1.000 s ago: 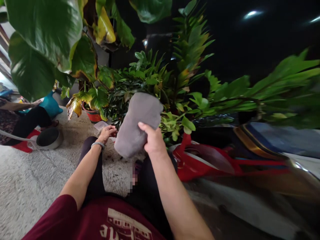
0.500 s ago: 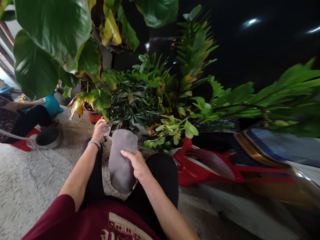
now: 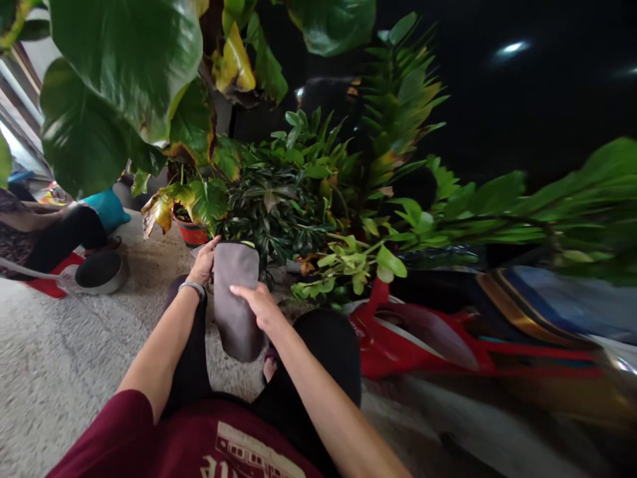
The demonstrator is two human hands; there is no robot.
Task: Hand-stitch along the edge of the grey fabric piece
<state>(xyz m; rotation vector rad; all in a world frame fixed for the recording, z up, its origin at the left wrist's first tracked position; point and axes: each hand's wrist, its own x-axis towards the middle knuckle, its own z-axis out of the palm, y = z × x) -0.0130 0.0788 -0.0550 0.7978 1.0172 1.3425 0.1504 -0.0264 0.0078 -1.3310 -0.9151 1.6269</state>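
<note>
A soft grey pouch [image 3: 237, 305], longer than wide, is held over the ground between my knees. My right hand [image 3: 259, 307] grips its right side, thumb lying flat across the front and the other fingers hidden behind. At the pouch's upper left corner my left hand [image 3: 205, 260] is closed on the edge, its fingers partly out of sight. The pouch's top edge looks dark, with a small yellow-green patch showing at its right end. A pale sliver, perhaps a card, shows just left of my left fingers.
Leafy plants [image 3: 298, 179] crowd the space ahead, one in a red pot [image 3: 191, 232]. A red bag [image 3: 388, 338] stands on my right. To the left are a grey basin [image 3: 101, 273] and a seated person [image 3: 44, 226] with a teal cushion-like thing [image 3: 110, 207]. Rough concrete [image 3: 64, 385] lies below.
My left hand has come to the pouch's corner; the printed white card it held is now mostly hidden. The pouch has moved slightly up and left, its top edge now dark.
</note>
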